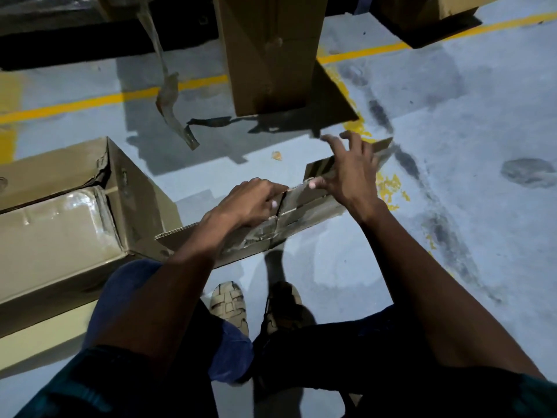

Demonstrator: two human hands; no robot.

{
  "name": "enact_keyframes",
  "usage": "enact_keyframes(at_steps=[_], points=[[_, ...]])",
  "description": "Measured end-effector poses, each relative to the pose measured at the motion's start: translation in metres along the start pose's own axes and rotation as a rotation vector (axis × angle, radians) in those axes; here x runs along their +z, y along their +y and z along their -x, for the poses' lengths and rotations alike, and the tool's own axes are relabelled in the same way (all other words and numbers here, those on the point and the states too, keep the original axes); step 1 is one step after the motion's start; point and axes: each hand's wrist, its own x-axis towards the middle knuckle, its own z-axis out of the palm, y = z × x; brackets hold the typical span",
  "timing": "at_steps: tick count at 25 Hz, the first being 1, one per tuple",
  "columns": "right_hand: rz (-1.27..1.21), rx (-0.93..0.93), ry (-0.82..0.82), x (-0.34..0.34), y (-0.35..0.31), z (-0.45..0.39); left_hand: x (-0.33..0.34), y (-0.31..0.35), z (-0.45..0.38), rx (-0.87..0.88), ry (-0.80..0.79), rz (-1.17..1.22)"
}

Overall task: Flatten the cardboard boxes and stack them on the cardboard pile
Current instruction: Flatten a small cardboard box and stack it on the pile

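A brown cardboard box (pixel 304 211) with clear tape along its seam is held up above the floor in the middle of the head view. My left hand (pixel 247 202) grips its taped seam from the left, fingers curled on the flap edge. My right hand (pixel 351 168) holds the right flap, thumb at the seam and fingers spread over the top edge. A larger taped box (pixel 69 206) lies on its side at the left. A tall box (pixel 271 52) stands upright at the top centre.
A loose strip of tape (pixel 168 95) hangs down at the upper left. Another box (pixel 446 7) sits at the top right. The grey floor (pixel 467 122) has yellow lines. My feet in sandals (pixel 230 304) are below the held box.
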Motion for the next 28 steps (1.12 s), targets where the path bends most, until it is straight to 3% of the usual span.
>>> enact_keyframes(at_steps=[4,10,16,21,28], points=[[-0.025,-0.161,-0.318,0.0,0.013,-0.001,0.003,0.001,-0.002,-0.026,0.0,-0.072],[-0.051,-0.164,-0.416,0.021,-0.014,-0.005,0.019,-0.022,-0.008,-0.153,0.069,-0.187],[0.06,-0.141,-0.306,-0.027,-0.044,0.002,-0.021,0.0,0.003,-0.294,0.054,-0.146],[0.08,-0.056,-0.222,-0.168,-0.075,0.027,-0.13,0.063,0.024,-0.191,0.06,-0.271],[0.111,-0.169,-0.066,-0.407,-0.165,0.034,-0.348,0.164,0.121,-0.119,0.286,-0.056]])
